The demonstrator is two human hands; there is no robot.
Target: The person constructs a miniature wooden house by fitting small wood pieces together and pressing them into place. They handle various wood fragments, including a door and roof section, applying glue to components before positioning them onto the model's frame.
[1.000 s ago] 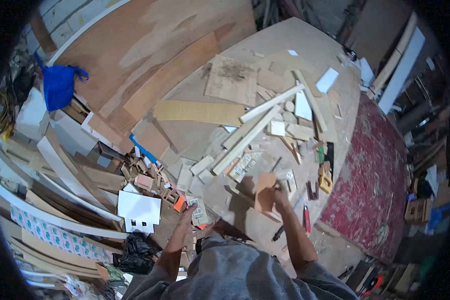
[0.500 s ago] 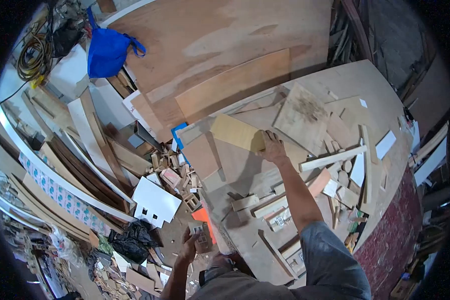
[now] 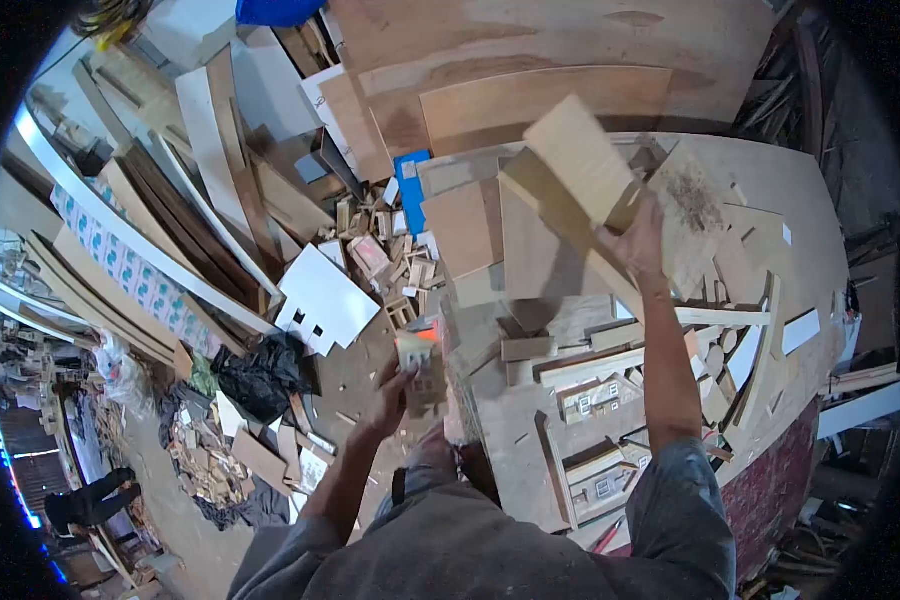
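Observation:
My right hand grips a pale rectangular wooden board by its near end, with the board tilted up over the workbench. Beneath it, a yellowish wooden panel slants across the bench, its edge passing by my thumb. My left hand is low beside the bench's left edge, fingers closed round a small house-shaped wooden piece with window cut-outs. A stained wooden board lies just right of my right hand. Small window-fronted pieces rest on the bench near my right forearm.
Left of the bench, wood offcuts are heaped on the floor near a white panel and a black plastic bag. Long curved strips lean farther left. A large plywood sheet stands behind the bench. Another person is at lower left.
My right hand has moved right and raised a wooden board from the bench. My left hand has come up with the house-shaped piece. The camera view has shifted.

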